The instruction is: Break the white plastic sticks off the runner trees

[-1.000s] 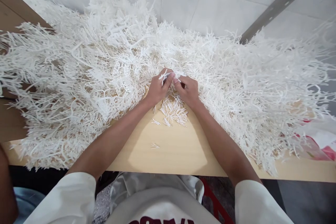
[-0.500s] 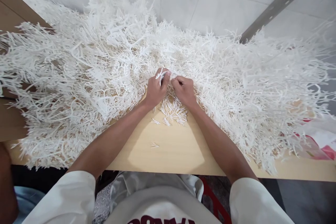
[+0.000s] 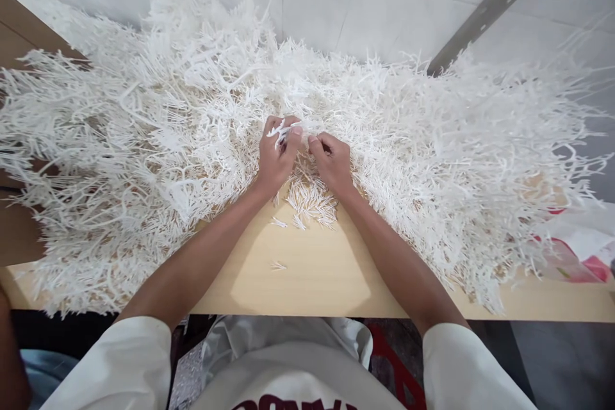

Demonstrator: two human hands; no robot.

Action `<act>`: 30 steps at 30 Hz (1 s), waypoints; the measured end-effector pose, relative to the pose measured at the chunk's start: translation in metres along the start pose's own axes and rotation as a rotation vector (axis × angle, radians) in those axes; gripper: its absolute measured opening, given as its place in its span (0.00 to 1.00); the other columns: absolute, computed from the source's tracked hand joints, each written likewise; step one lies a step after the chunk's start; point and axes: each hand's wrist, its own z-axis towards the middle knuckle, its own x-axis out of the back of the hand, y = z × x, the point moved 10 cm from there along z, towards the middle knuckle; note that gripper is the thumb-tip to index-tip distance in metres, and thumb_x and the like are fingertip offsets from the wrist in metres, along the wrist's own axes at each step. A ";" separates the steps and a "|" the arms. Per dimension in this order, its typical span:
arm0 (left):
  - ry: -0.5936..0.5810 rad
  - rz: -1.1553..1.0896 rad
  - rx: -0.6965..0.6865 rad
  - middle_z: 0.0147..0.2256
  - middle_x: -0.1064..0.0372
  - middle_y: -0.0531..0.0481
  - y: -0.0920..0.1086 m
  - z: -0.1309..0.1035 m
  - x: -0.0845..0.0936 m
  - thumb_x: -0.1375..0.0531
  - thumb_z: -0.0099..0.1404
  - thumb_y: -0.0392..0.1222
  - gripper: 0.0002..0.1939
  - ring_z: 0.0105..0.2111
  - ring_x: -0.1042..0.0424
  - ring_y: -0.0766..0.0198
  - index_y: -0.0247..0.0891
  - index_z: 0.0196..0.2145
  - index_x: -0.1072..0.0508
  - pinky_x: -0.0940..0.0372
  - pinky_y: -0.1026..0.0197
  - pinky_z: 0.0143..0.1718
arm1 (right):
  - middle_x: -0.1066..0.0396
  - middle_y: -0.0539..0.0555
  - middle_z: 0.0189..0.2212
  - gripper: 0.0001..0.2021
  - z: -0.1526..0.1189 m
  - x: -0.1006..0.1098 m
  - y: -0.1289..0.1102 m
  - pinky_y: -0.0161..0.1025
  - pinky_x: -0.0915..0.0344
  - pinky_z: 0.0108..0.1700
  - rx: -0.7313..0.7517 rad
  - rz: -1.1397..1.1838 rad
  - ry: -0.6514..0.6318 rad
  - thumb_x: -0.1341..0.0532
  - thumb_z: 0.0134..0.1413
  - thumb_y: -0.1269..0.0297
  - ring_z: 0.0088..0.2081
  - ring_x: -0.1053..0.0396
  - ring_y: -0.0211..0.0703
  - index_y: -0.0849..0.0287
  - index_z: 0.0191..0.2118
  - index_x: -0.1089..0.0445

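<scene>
My left hand (image 3: 279, 150) is closed around a small white branched piece (image 3: 278, 131), whose tips stick out over the fingers. Just right of it, my right hand (image 3: 331, 157) has its thumb and forefinger pinched together; whatever lies between them is too small to make out. Both hands are a short gap apart at the inner edge of a large heap of white branched plastic pieces (image 3: 192, 122). Below them, a small pile of short white sprigs (image 3: 312, 204) lies on the wooden table (image 3: 298, 282).
Brown cardboard (image 3: 19, 224) stands at the left edge. A pink and white plastic bag (image 3: 571, 256) lies at the right. Behind the heap is a tiled wall (image 3: 317, 0) with a metal bar (image 3: 494, 9). Part of another person's arm (image 3: 12, 352) shows at lower left.
My left hand has shifted left and slightly up with the white piece, widening the gap between my hands. The whole view has shifted slightly.
</scene>
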 end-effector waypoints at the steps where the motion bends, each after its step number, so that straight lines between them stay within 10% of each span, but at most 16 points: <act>1: 0.021 0.016 -0.027 0.40 0.32 0.47 0.003 0.001 0.002 0.45 0.67 0.61 0.20 0.39 0.30 0.63 0.43 0.40 0.26 0.34 0.60 0.40 | 0.43 0.45 0.20 0.21 0.000 0.000 -0.001 0.37 0.47 0.31 0.006 0.001 0.002 0.46 0.64 0.51 0.25 0.44 0.33 0.57 0.22 0.42; 7: -0.052 0.001 -0.008 0.35 0.30 0.48 0.000 0.005 -0.005 0.41 0.65 0.61 0.20 0.34 0.31 0.65 0.41 0.32 0.26 0.34 0.60 0.38 | 0.43 0.45 0.21 0.17 0.000 0.011 0.004 0.37 0.45 0.31 -0.026 -0.037 0.130 0.43 0.62 0.54 0.25 0.45 0.33 0.56 0.24 0.41; 16: -0.008 -0.060 0.030 0.34 0.29 0.47 -0.010 0.006 0.000 0.44 0.66 0.62 0.21 0.37 0.29 0.63 0.41 0.34 0.28 0.32 0.57 0.42 | 0.24 0.51 0.36 0.18 0.003 -0.012 0.009 0.38 0.33 0.39 0.029 -0.010 -0.071 0.43 0.62 0.46 0.35 0.30 0.37 0.54 0.43 0.27; 30: -0.162 0.025 -0.015 0.30 0.29 0.49 -0.006 0.004 -0.017 0.46 0.68 0.61 0.21 0.32 0.31 0.63 0.41 0.30 0.28 0.36 0.58 0.39 | 0.39 0.45 0.22 0.08 -0.001 0.011 -0.004 0.36 0.43 0.31 0.056 -0.110 0.120 0.41 0.55 0.63 0.25 0.42 0.33 0.56 0.26 0.37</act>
